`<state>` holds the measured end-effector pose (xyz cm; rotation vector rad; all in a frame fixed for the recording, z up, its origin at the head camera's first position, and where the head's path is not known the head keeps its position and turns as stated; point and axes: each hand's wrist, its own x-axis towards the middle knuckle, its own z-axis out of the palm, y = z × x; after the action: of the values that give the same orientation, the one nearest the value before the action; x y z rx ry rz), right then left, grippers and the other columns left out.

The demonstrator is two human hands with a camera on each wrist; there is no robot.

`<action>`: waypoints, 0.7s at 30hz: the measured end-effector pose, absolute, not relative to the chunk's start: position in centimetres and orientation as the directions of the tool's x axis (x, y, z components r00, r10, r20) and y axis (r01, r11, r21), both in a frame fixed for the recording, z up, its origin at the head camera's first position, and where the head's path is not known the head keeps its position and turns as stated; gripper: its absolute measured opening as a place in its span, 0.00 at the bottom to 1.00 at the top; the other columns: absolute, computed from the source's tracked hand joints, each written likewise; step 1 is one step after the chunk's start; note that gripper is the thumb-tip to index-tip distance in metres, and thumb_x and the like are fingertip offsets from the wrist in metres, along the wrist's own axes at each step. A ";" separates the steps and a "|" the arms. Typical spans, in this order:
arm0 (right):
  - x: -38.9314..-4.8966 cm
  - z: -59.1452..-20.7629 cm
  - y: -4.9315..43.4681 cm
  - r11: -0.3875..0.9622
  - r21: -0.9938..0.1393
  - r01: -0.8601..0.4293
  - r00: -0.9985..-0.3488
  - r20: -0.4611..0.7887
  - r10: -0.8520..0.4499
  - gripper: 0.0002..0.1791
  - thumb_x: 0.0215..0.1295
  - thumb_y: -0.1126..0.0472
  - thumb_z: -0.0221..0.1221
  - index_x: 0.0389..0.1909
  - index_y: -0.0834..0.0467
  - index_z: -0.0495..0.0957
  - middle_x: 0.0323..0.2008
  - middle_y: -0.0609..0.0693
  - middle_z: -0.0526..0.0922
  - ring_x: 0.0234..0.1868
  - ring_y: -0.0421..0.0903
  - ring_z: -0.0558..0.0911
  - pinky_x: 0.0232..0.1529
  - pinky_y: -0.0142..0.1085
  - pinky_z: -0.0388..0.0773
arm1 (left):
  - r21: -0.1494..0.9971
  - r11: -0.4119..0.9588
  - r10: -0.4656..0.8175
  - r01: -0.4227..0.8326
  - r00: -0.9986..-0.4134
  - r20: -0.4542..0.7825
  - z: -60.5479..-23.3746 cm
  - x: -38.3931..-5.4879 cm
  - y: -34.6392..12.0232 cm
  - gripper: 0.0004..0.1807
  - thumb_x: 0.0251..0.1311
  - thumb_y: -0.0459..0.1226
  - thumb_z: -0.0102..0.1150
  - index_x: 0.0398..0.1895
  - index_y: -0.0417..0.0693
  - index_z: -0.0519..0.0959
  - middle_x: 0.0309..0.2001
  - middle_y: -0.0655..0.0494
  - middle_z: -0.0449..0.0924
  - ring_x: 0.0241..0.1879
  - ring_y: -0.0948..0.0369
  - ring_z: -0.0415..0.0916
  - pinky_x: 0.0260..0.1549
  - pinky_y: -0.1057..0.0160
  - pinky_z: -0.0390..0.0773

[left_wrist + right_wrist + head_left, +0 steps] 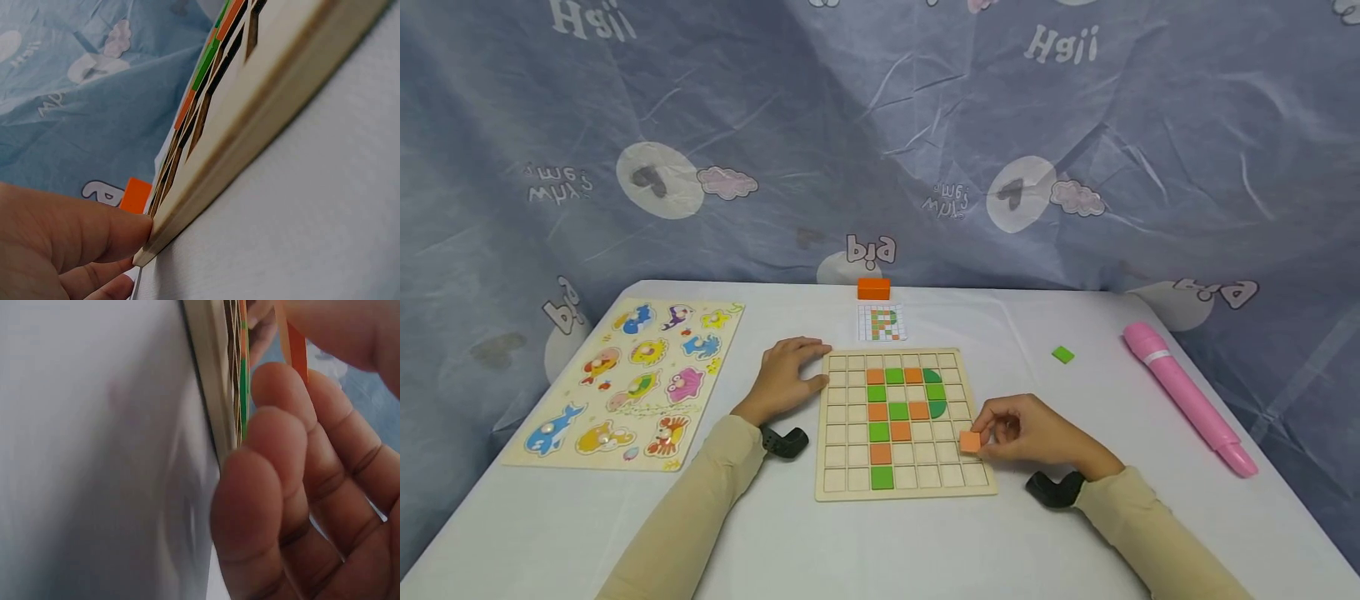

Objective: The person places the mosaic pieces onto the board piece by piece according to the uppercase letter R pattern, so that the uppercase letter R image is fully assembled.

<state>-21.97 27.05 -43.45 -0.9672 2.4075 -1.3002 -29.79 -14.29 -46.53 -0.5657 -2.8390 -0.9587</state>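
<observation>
My right hand [1030,432] pinches an orange square tile [970,442] between thumb and fingertips, over the right edge of the wooden grid board [906,499]. In the right wrist view the tile [298,353] shows edge-on at the thumb, with the other fingers curled below it. My left hand [786,379] rests at the board's upper left corner, thumb against the left edge and fingers reaching toward the top corner. Orange and green square tiles [882,477] and two rounded dark green pieces [937,408] lie in the board's cells, forming a P-like shape.
Behind the board lie a small pattern card [882,323] and an orange block [873,289]. A loose green tile [1063,355] and a pink stick-shaped object [1187,396] lie to the right. A sea-animal puzzle board [625,383] covers the table's left side.
</observation>
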 end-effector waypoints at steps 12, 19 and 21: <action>-20.6 -43.3 24.9 0.332 -0.820 -0.466 -0.648 0.061 -0.759 0.09 0.62 0.65 0.77 0.39 0.56 0.87 0.28 0.47 0.85 0.22 0.30 0.71 0.22 0.26 0.71 | 0.564 0.742 0.313 0.362 -0.931 0.186 -46.6 -29.8 -14.4 0.29 0.67 0.40 0.66 0.71 0.43 0.81 0.73 0.42 0.75 0.78 0.40 0.62 0.76 0.34 0.54; -20.3 -43.4 24.4 0.349 -0.793 -0.500 -0.642 0.069 -0.764 0.09 0.61 0.64 0.78 0.38 0.54 0.87 0.29 0.42 0.85 0.22 0.28 0.69 0.22 0.26 0.70 | 0.565 0.739 0.314 0.367 -0.930 0.193 -46.5 -29.7 -14.4 0.29 0.66 0.40 0.66 0.71 0.42 0.81 0.74 0.41 0.75 0.78 0.40 0.62 0.77 0.34 0.54; -20.2 -43.3 24.3 0.357 -0.788 -0.501 -0.647 0.068 -0.759 0.09 0.61 0.65 0.78 0.39 0.54 0.88 0.29 0.41 0.84 0.22 0.28 0.69 0.22 0.26 0.70 | 0.564 0.739 0.315 0.369 -0.929 0.195 -46.5 -29.7 -14.4 0.29 0.66 0.40 0.66 0.71 0.42 0.81 0.73 0.41 0.75 0.78 0.40 0.62 0.76 0.34 0.54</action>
<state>-20.18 24.30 -43.32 -1.1151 2.3149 -1.1791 -29.74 -14.43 -46.45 -0.5614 -2.8478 -0.9518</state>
